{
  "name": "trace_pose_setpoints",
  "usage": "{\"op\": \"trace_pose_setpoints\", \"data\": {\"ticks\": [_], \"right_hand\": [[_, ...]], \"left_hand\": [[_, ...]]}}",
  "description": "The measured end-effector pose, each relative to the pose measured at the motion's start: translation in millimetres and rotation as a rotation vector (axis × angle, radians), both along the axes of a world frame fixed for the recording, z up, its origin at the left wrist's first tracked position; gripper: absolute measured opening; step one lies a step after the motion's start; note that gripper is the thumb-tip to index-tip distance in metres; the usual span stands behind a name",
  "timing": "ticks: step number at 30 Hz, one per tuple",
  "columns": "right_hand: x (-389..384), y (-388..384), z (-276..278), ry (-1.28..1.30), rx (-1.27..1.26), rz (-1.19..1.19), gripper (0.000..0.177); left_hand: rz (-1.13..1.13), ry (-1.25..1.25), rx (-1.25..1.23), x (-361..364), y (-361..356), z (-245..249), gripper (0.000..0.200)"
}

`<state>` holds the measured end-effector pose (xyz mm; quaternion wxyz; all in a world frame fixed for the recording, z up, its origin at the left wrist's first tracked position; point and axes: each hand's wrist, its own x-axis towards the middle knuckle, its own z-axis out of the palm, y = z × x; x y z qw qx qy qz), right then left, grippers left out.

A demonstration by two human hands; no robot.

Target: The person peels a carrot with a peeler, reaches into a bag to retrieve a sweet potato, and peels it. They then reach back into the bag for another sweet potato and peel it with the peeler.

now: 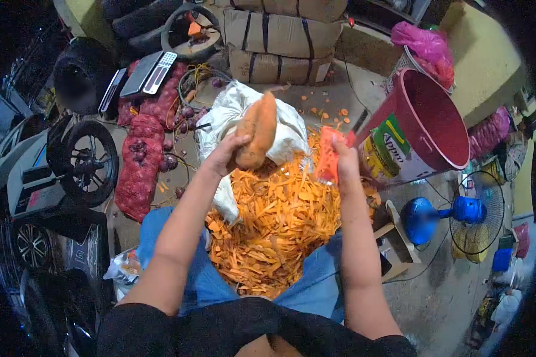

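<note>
My left hand point(225, 153) is wrapped round the lower left side of a thick carrot point(261, 132), which points up and away from me. The carrot has a brownish patch on its left side and a bright orange right side. In my right hand point(348, 160) is a flat orange-red plastic peeler point(327, 156), held to the right of the carrot and apart from it. Below both hands, between my knees, lies a big heap of carrot peelings point(274, 220). A white woven sack point(223, 113) lies crumpled just behind the carrot.
A tall maroon bucket point(420, 137) leans close by my right hand. Red net bags of onions point(142, 169) lie at the left, with a scale point(149, 74) above them. Further right stands a blue fan point(420, 219). Bound cardboard bales point(280, 35) are stacked at the back.
</note>
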<state>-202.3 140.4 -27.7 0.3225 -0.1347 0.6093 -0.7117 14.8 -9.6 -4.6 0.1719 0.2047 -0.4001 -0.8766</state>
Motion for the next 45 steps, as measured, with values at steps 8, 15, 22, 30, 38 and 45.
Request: {"op": "trace_pose_setpoints", "data": {"ticks": [8, 15, 22, 30, 38, 45], "right_hand": [[52, -8, 13, -0.035, 0.091, 0.395, 0.009], [52, -25, 2, -0.233, -0.019, 0.259, 0.024], [77, -24, 10, -0.316, -0.113, 0.494, 0.042], [49, -31, -68, -1.6, -0.634, 0.62, 0.056], [69, -25, -36, -0.333, -0.089, 0.418, 0.038], [79, -35, -35, -0.261, 0.084, 0.328, 0.029]], "left_hand": [[0.208, -0.461, -1.065, 8, 24, -13, 0.045], [0.493, -0.046, -1.723, -1, 9, 14, 0.041], [0.463, 0.417, -1.939, -4, 12, 7, 0.036], [0.352, 0.238, -1.881, -6, 17, 0, 0.05], [0.141, -0.065, -1.499, -11, 22, 6, 0.053], [-0.025, -0.414, -1.18, -16, 15, 1, 0.064]]}}
